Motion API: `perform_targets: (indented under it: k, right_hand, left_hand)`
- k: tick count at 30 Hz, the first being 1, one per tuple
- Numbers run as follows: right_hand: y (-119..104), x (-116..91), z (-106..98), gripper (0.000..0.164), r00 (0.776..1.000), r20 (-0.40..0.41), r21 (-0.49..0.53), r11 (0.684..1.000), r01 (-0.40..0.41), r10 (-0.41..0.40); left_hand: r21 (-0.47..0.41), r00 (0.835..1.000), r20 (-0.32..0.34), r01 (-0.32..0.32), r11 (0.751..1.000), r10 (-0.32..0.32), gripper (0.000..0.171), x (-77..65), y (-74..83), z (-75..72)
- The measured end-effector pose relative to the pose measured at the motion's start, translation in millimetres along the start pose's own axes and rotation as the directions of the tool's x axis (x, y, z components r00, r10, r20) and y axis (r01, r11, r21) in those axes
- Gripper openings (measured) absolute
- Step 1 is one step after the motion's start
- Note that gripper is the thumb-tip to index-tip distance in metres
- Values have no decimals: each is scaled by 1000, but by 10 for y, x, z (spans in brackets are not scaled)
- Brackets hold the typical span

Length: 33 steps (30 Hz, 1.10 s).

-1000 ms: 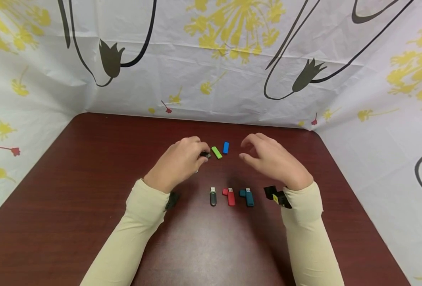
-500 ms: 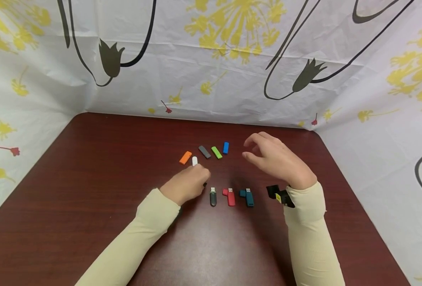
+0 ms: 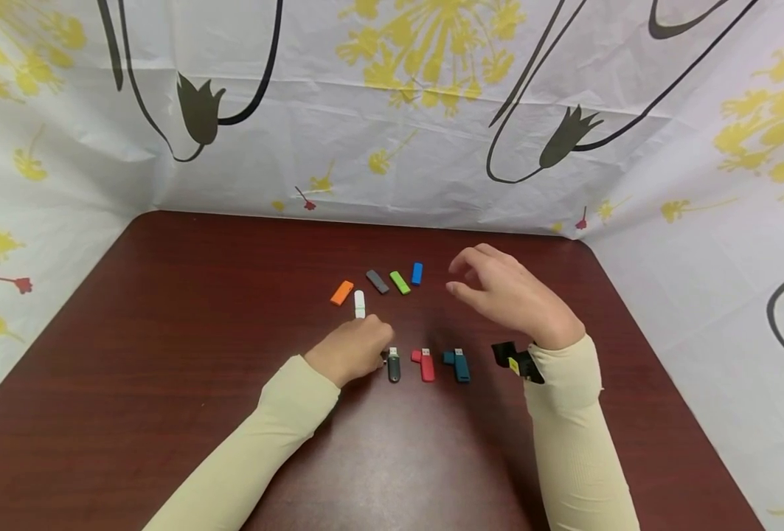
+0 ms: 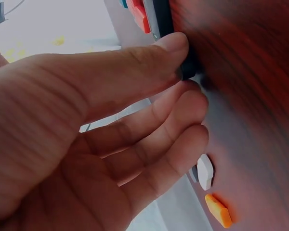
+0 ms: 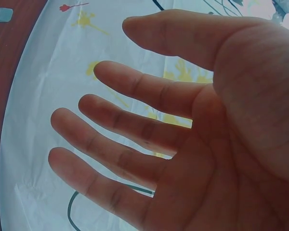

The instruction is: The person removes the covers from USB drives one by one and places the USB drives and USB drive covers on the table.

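My left hand point(image 3: 352, 348) is low over the table, left of a dark grey USB stick point(image 3: 394, 368). Its thumb and fingertips pinch a black USB stick point(image 4: 189, 70), mostly covered by the thumb in the left wrist view. To the right of the dark grey stick lie a red USB stick point(image 3: 428, 366) and a teal USB stick point(image 3: 461, 366), both with their caps beside them. My right hand point(image 3: 507, 295) hovers at the right, fingers loosely bent and holding nothing; the right wrist view shows its bare palm.
Behind the left hand lie an orange stick point(image 3: 341, 293), a white stick point(image 3: 360, 303), a grey stick point(image 3: 377, 281), a green stick point(image 3: 400, 282) and a blue stick point(image 3: 417, 273) on the dark wooden table point(image 3: 166, 332). A patterned white sheet point(image 3: 365, 110) surrounds the table's back and sides.
My left hand has come from the back row down toward the near row, carrying the black USB stick, uncovering the orange, white and grey sticks. The right hand has hardly moved.
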State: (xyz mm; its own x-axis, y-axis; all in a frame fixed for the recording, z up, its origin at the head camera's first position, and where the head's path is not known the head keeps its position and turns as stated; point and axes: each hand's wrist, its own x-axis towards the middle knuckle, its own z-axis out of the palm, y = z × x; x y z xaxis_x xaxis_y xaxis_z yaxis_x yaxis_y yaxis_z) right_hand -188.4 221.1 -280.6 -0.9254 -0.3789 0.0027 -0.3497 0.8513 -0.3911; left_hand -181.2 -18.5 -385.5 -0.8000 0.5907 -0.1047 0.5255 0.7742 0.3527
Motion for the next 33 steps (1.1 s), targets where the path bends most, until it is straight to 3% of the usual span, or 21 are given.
perform_targets:
  k: [9, 13, 16, 24, 33]
  right_hand:
    - [2, 4, 13, 26, 1000, -2, -5, 1000, 10, -10]
    - [10, 9, 4, 27, 1000, -2, -16, 1000, 10, -10]
    - [14, 9, -1, 28, 1000, -2, -19, 1000, 12, -12]
    - [7, 19, 18, 32, 1000, 2, -19, 1000, 14, -13]
    - [-12, 102, 95, 42, 999, 18, -8, 999, 34, -34]
  left_hand:
    - [-57, 1000, -20, -24, 998, 23, 15, 0, -32, 1]
    - [-70, 999, -35, 8, 998, -11, 8, -30, -79, -140]
    - [-34, 995, -97, 32, 999, -35, 18, -85, -147, -309]
    - [-70, 956, -271, 97, 993, -112, 33, -342, -375, -702]
    - [-85, 916, -374, 122, 989, -145, 54, -414, -422, -877]
